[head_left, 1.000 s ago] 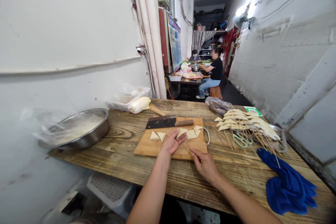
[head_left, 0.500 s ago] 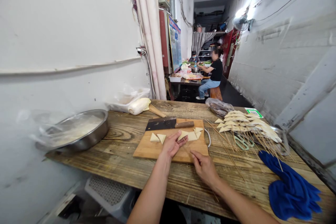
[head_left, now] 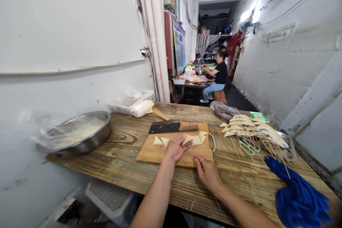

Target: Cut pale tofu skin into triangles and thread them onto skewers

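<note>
My left hand (head_left: pixel 175 149), palm up over the cutting board (head_left: pixel 151 154), holds a pale triangular tofu slice (head_left: pixel 187 138) between thumb and fingers. My right hand (head_left: pixel 210 174) is closed in a pinch on a thin bamboo skewer (head_left: pixel 190 148) near the board's front right corner. The skewer's upper end meets the lower edge of the slice; how deep it goes in I cannot tell. More pale pieces lie on the board, two triangles (head_left: pixel 158 141) on the left and several (head_left: pixel 197 140) on the right. A cleaver (head_left: pixel 165 128) rests along the board's far edge.
Finished skewers (head_left: pixel 248 126) with pale triangles are stacked at the right, beside green-handled scissors (head_left: pixel 247 147), loose sticks (head_left: pixel 231 149) and a blue cloth (head_left: pixel 300 196). A metal basin (head_left: pixel 100 133) stands left. Bundled sticks (head_left: pixel 160 114) lie behind. Two people sit at a far table.
Both hands stay almost in place, with the slice and the skewer still held. The view shifts slightly.
</note>
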A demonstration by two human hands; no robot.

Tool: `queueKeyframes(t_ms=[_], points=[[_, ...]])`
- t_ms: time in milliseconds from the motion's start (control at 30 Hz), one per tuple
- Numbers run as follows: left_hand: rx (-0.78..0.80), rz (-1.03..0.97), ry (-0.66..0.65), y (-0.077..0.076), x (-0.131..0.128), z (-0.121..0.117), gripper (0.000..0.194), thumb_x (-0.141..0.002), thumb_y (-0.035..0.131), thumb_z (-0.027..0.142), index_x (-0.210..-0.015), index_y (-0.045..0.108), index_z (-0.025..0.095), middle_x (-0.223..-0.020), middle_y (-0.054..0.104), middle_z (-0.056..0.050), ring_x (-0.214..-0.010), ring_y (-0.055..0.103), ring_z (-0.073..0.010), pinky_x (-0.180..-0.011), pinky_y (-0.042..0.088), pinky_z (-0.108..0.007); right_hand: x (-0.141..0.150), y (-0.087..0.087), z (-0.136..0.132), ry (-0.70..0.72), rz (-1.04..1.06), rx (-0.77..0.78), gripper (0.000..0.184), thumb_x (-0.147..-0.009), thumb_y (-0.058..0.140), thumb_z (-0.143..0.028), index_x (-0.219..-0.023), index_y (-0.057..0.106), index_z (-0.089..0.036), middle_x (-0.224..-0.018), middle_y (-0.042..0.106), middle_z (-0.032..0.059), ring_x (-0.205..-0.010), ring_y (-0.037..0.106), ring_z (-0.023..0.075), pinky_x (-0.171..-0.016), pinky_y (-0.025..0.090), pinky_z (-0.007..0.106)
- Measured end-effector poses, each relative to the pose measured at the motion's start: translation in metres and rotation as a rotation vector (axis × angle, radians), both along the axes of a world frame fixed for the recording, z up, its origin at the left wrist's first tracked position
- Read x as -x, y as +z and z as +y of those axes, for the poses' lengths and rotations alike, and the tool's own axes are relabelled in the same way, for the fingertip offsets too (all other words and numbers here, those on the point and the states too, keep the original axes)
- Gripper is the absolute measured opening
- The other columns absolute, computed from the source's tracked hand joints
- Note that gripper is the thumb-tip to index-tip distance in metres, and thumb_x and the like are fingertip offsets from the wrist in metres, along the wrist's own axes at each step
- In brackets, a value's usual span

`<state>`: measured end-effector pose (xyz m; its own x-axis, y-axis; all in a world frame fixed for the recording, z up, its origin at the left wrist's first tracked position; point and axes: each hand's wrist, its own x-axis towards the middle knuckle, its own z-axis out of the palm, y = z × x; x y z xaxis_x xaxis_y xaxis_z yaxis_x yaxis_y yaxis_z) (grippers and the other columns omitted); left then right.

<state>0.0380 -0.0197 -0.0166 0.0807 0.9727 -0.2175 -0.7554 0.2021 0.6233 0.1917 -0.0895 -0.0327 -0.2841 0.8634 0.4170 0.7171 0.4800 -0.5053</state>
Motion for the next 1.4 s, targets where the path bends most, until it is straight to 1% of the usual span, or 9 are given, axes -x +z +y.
queueKeyframes(t_ms=[333, 600, 733, 900, 1033, 1133, 1233, 1333, 1400], points=[[-0.011, 0.026, -0.014, 0.000, 0.000, -0.001, 0.008, -0.074, 0.064, 0.012, -0.076, 0.059, 0.007, -0.078, 0.067, -0.009, -0.073, 0.067, -0.0232, -0.073, 0.055, -0.037, 0.003, -0.002, 0.001, -0.014, -0.020, -0.033, 0.035, -0.089, 0.031, -0.023, -0.106, 0.061, -0.013, -0.092, 0.070, 0.0100, -0.076, 0.067, 0.0214, -0.069, 0.052, 0.031], [-0.025, 0.062, -0.038, -0.001, -0.004, -0.003, 0.006, -0.074, 0.064, 0.013, -0.076, 0.061, 0.008, -0.081, 0.068, -0.010, -0.074, 0.067, -0.0202, -0.078, 0.054, -0.037, 0.004, 0.000, 0.003, -0.022, -0.014, -0.022, 0.035, -0.089, 0.030, -0.022, -0.106, 0.060, -0.013, -0.086, 0.070, 0.0106, -0.074, 0.067, 0.0211, -0.068, 0.050, 0.030], [-0.040, 0.108, -0.085, 0.003, -0.011, -0.009, 0.008, -0.074, 0.065, 0.015, -0.079, 0.065, 0.009, -0.087, 0.068, -0.011, -0.073, 0.065, -0.0174, -0.077, 0.054, -0.035, 0.004, 0.003, 0.006, -0.027, 0.014, -0.046, 0.034, -0.089, 0.029, -0.023, -0.099, 0.061, -0.015, -0.079, 0.069, 0.0094, -0.067, 0.065, 0.0192, -0.062, 0.048, 0.028], [-0.060, 0.186, -0.187, 0.007, -0.026, -0.022, 0.017, -0.067, 0.071, 0.021, -0.078, 0.067, 0.009, -0.077, 0.068, -0.009, -0.066, 0.062, -0.0142, -0.064, 0.052, -0.026, 0.001, 0.009, 0.010, -0.066, 0.073, -0.045, 0.033, -0.090, 0.029, -0.025, -0.092, 0.061, -0.016, -0.072, 0.067, 0.0069, -0.061, 0.062, 0.0167, -0.057, 0.044, 0.025], [-0.085, 0.275, -0.211, 0.011, -0.033, -0.027, 0.021, -0.065, 0.073, 0.027, -0.077, 0.068, 0.010, -0.077, 0.068, -0.009, -0.065, 0.060, -0.0135, -0.066, 0.050, -0.026, -0.006, 0.014, 0.014, -0.118, 0.105, -0.051, 0.035, -0.090, 0.029, -0.029, -0.080, 0.060, -0.016, -0.064, 0.063, 0.0057, -0.056, 0.058, 0.0157, -0.054, 0.039, 0.024], [-0.096, 0.439, -0.059, 0.016, -0.027, -0.019, 0.021, -0.068, 0.069, 0.031, -0.078, 0.069, 0.012, -0.078, 0.068, -0.009, -0.063, 0.060, -0.0149, -0.067, 0.049, -0.028, -0.016, 0.019, 0.020, -0.188, 0.204, -0.048, 0.038, -0.089, 0.030, -0.034, -0.078, 0.061, -0.016, -0.061, 0.062, 0.0047, -0.053, 0.055, 0.0147, -0.053, 0.038, 0.023], [-0.240, 0.775, 0.156, 0.021, -0.020, -0.006, 0.014, -0.067, 0.069, 0.026, -0.076, 0.070, 0.015, -0.078, 0.069, -0.007, -0.069, 0.061, -0.0177, -0.073, 0.047, -0.030, -0.026, 0.025, 0.027, -0.275, 0.351, -0.016, 0.041, -0.088, 0.031, -0.041, -0.081, 0.063, -0.015, -0.060, 0.062, 0.0043, -0.053, 0.054, 0.0150, -0.052, 0.038, 0.023], [-0.382, 1.065, 0.147, 0.023, -0.021, 0.003, 0.013, -0.067, 0.068, 0.023, -0.078, 0.071, 0.019, -0.086, 0.069, -0.008, -0.082, 0.060, -0.0222, -0.086, 0.042, -0.033, -0.034, 0.027, 0.032, -0.308, 0.479, 0.048, 0.044, -0.085, 0.034, -0.045, -0.083, 0.064, -0.014, -0.058, 0.061, 0.0040, -0.054, 0.054, 0.0159, -0.051, 0.039, 0.023], [-0.456, 1.171, 0.154, 0.022, -0.026, 0.007, 0.022, -0.064, 0.071, 0.024, -0.086, 0.070, 0.019, -0.099, 0.067, -0.011, -0.095, 0.057, -0.0260, -0.094, 0.036, -0.035, -0.036, 0.027, 0.035, -0.305, 0.535, 0.084, 0.044, -0.084, 0.036, -0.046, -0.081, 0.065, -0.013, -0.059, 0.062, 0.0044, -0.054, 0.054, 0.0164, -0.051, 0.040, 0.024]])
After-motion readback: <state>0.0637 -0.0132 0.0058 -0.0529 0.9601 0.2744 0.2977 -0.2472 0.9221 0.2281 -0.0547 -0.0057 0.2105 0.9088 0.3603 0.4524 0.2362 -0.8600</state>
